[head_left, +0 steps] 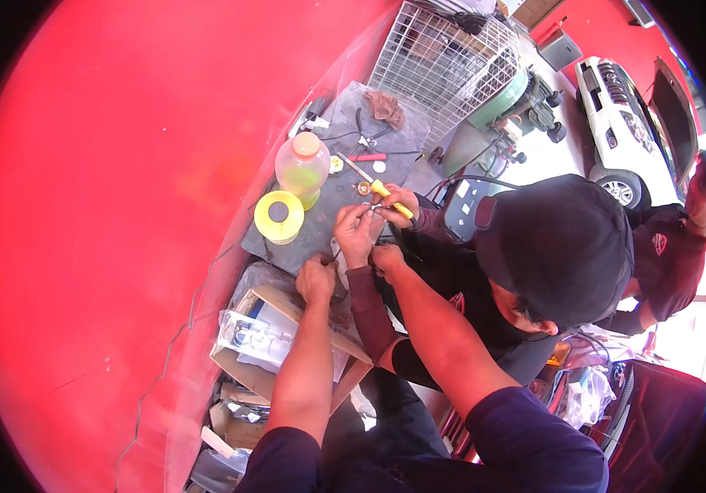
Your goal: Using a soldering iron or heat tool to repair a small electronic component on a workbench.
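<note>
Two people work close together at a gray bench. One has bare arms. That person's left hand is curled by the bench's near edge, and the right hand is curled just beside the other worker's near hand. The fingers hide too much, so I can't tell if these two hands grip anything.

The worker's far hand grips a yellow tool, with its metal rod pointing away. The near hand pinches a small pale bit between the two, at the bench's right side.

I'd say the job is partway: tool and bit are in hand, but the tip is not on the bit, so some seems left.

A shirt badge and a packet have print, too tiny to read.
</note>
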`<state>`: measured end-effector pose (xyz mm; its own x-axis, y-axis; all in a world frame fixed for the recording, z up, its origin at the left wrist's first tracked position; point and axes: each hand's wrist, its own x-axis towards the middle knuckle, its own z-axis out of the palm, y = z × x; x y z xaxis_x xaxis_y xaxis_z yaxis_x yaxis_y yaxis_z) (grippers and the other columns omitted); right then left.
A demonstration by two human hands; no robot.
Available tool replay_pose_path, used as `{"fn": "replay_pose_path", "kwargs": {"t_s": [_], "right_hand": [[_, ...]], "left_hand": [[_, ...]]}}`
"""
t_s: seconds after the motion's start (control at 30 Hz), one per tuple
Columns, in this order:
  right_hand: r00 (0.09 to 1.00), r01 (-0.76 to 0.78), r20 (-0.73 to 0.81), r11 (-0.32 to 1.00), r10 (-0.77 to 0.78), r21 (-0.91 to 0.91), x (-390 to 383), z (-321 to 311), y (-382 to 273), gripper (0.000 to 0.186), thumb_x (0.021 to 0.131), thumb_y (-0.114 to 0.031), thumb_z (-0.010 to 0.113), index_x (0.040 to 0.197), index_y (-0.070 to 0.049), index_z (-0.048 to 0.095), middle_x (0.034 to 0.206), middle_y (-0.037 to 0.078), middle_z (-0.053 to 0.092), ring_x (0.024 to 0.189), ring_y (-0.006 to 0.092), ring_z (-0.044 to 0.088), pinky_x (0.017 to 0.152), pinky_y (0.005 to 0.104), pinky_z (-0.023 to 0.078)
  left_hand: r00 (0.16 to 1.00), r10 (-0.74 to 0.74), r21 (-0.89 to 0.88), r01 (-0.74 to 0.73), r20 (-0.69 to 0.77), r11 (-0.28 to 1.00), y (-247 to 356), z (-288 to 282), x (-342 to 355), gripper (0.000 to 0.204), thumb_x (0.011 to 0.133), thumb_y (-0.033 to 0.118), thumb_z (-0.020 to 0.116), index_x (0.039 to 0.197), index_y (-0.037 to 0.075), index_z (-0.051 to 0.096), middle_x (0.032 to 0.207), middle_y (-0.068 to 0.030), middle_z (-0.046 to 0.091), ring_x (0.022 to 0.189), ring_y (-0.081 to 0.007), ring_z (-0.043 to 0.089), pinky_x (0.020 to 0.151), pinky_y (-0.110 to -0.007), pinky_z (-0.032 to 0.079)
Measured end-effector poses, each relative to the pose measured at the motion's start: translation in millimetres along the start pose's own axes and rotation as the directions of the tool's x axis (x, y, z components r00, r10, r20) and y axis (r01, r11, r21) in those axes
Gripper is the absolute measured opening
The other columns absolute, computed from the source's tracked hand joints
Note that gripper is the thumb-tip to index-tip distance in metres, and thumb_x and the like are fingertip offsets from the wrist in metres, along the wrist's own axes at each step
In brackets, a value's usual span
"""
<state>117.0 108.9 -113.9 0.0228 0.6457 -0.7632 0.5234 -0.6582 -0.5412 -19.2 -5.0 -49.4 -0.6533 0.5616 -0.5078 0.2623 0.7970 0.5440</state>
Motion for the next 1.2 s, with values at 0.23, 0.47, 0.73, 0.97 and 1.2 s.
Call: {"fn": "replay_pose_path", "kwargs": {"t_s": [0.23,0.47,0.73,0.97,1.2], "right_hand": [[0.993,-0.036,0.108,0.999,0.036,0.002,4.5,-3.7,0.0,0.032,0.083,-0.029,0.064,0.101,-0.003,0.064,0.093,0.011,0.062,0.073,0.023,0.058,0.055,0.0362,0.046],[0.998,-0.001,0.068,1.0,0.0,0.019,-12.2,1.4,-8.1,0.018,0.088,-0.016,0.053,0.072,-0.008,0.055,0.061,0.002,0.049,0.044,0.0111,0.039,0.04,0.0275,0.029],[0.995,0.009,0.102,0.998,-0.002,-0.062,-13.3,-1.4,-9.8,0.033,0.084,-0.034,0.066,0.08,-0.001,0.063,0.067,0.008,0.057,0.049,0.0178,0.048,0.043,0.0346,0.037],[0.995,0.042,0.091,0.998,-0.038,-0.04,-13.2,-3.4,-8.6,0.038,0.082,-0.037,0.067,0.079,0.0,0.063,0.067,0.009,0.058,0.051,0.0182,0.05,0.044,0.0349,0.04],[0.995,0.072,0.079,0.996,-0.068,-0.049,-23.5,-2.2,-15.2,0.032,0.085,-0.031,0.066,0.069,-0.005,0.056,0.056,0.002,0.047,0.042,0.0131,0.039,0.038,0.0289,0.028]], "left_hand": [[1.0,0.002,0.01,-0.002,-0.023,1.0,-3.5,4.2,1.3,0.024,0.075,0.034,0.069,0.089,0.015,0.071,0.091,-0.0127,0.068,0.091,-0.0306,0.063,0.079,-0.04,0.047],[1.0,-0.01,0.005,0.01,-0.003,1.0,-4.4,-0.2,-1.0,0.024,0.077,0.032,0.067,0.091,0.013,0.071,0.092,-0.0137,0.068,0.092,-0.0314,0.063,0.08,-0.04,0.048],[0.999,0.011,0.022,-0.01,-0.047,1.0,-12.6,9.5,4.9,0.023,0.077,0.029,0.065,0.093,0.013,0.07,0.093,-0.0147,0.068,0.093,-0.0324,0.063,0.079,-0.041,0.048],[0.997,0.032,0.067,-0.027,-0.069,0.997,-11.7,13.0,6.3,0.024,0.078,0.027,0.064,0.098,0.016,0.07,0.095,-0.0151,0.067,0.094,-0.0325,0.063,0.08,-0.042,0.048],[0.999,0.013,0.049,-0.011,-0.04,0.999,-9.6,7.8,4.0,0.025,0.077,0.031,0.065,0.096,0.016,0.07,0.095,-0.0148,0.067,0.094,-0.0319,0.063,0.081,-0.041,0.048]]}}
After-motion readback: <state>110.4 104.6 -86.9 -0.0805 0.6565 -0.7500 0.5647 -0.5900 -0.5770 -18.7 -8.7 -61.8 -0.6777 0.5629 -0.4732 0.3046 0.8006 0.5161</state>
